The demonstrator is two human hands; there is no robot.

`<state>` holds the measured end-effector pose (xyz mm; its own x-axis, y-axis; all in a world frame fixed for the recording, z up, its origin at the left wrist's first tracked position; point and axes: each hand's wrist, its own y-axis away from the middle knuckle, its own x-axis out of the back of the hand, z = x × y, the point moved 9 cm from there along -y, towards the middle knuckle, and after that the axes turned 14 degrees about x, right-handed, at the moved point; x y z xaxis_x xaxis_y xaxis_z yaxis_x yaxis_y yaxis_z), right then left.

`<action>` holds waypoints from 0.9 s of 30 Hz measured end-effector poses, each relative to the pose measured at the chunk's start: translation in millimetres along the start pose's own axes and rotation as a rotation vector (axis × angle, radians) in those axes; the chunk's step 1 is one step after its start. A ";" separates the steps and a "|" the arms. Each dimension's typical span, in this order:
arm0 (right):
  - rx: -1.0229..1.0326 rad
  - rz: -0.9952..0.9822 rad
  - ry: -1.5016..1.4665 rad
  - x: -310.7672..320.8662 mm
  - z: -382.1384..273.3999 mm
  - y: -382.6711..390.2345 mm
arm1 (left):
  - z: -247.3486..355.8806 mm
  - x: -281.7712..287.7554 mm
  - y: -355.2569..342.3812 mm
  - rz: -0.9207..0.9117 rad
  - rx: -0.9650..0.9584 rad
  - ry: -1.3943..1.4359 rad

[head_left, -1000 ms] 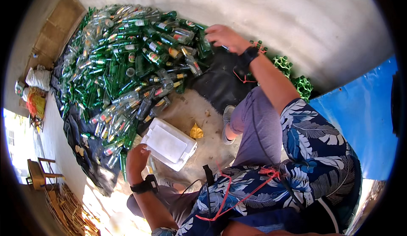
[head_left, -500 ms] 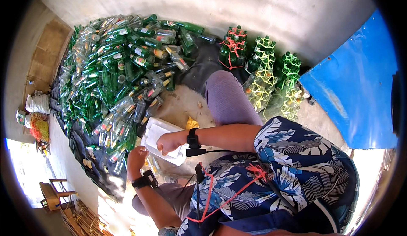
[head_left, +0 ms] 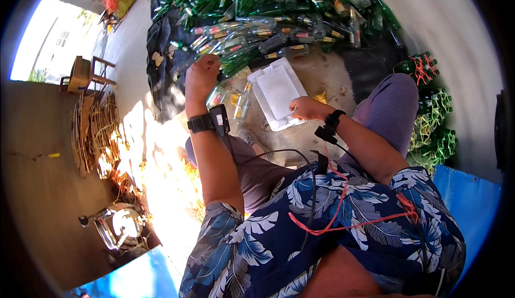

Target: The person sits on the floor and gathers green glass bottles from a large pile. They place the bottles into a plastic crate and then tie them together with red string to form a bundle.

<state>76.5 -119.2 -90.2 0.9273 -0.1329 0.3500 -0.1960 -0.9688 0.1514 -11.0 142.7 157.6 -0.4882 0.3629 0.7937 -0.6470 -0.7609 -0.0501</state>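
On the bare floor, right in front of the seated person's knees, lies 1 white rectangular tray (head_left: pixel 276 91), long side running away from them, w/ its shallow rim up. Right hand (head_left: pixel 306 107) sits at the tray's near right corner, grip curled onto the rim there; fingers narrow, touching the edge. Left hand (head_left: pixel 203 75) is raised just left of the tray, grip closed in a loose fist; can't tell whether anything is pinched inside. Directly under that fist, left of the tray, stand 2 clear glass bottles (head_left: pixel 229 101) close together, approx. upright. Each wrist carries 1 black band; the left one has a small black device (head_left: pixel 219 119) strapped beside it. Beyond the tray's far end spreads 1 big heap of green and clear bottles (head_left: pixel 279 8) on a dark sheet (head_left: pixel 161 46), too many to count. Right of the tray, past the knee in purple trousers, are approx. 3 bundles of green bottles in netting (head_left: pixel 434 121), 1 tied w/ red cord, the others w/ green. Well left of the tray: 1 wooden stool (head_left: pixel 83 73) and 1 pile of split cane strips (head_left: pixel 96 132). A blue sheet (head_left: pixel 466 196) lies near-right of the tray.
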 end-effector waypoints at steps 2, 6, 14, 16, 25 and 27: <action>-0.026 -0.126 0.087 -13.5 15.5 -4.1 | -14.9 21.5 6.2 0.055 0.009 0.061; -0.018 -0.169 0.098 -31.9 20.5 -1.9 | -35.5 31.4 23.2 0.041 0.050 0.121; -0.115 -0.324 0.088 -69.9 31.7 2.2 | -80.3 64.5 42.8 0.150 0.092 0.115; -0.241 -0.443 -0.011 -89.0 54.3 11.3 | -82.7 67.6 43.5 0.153 0.107 0.104; -0.471 -1.106 -0.420 -212.9 77.8 91.1 | -77.8 63.9 40.5 0.151 -0.012 0.056; -0.302 -1.196 -0.313 -234.9 101.3 77.8 | -56.3 63.9 36.0 0.151 -0.151 0.038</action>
<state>-124.3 -184.6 -254.2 0.6021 0.7042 -0.3761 0.7853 -0.4373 0.4383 -98.4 168.8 172.4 -0.6061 0.2731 0.7470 -0.6440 -0.7197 -0.2593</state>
